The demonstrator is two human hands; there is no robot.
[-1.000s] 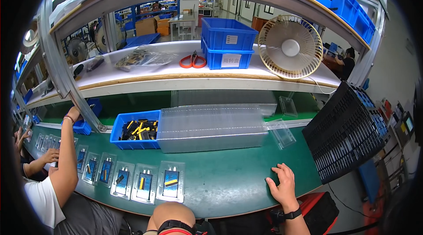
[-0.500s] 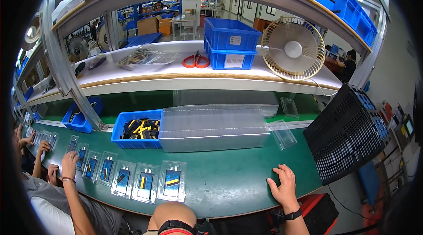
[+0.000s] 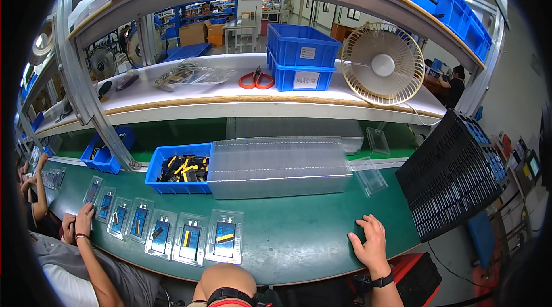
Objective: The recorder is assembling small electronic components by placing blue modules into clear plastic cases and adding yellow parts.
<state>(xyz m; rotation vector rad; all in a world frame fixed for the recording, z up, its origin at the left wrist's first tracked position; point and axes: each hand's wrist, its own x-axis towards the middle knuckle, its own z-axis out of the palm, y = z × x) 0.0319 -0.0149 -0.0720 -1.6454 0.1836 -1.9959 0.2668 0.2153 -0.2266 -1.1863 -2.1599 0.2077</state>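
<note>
My right hand [image 3: 370,243] rests on the green tabletop [image 3: 310,238], palm down, fingers spread, holding nothing; a dark watch band circles its wrist. My left hand does not show; a rounded patch of bare skin with a black strap [image 3: 230,294] is at the lower edge, and I cannot tell which part it is. Left of centre, several clear plastic trays [image 3: 225,261] lie in a curved row. Each holds a blue flat part [image 3: 225,230], and most have a small black or black-and-yellow strip [image 3: 225,238] on top.
A blue bin [image 3: 178,188] of black and yellow strips stands beside a long stack of clear trays [image 3: 282,169]. A tilted black rack [image 3: 454,174] is at the right. Red-handled cutters [image 3: 256,80], blue boxes [image 3: 303,48] and a fan [image 3: 382,65] occupy the shelf. A co-worker's hands [image 3: 77,223] are at left.
The co-worker's hand has drawn back from the trays toward the table edge. Farther left, another person's arm has moved away up the table. My right hand stays still.
</note>
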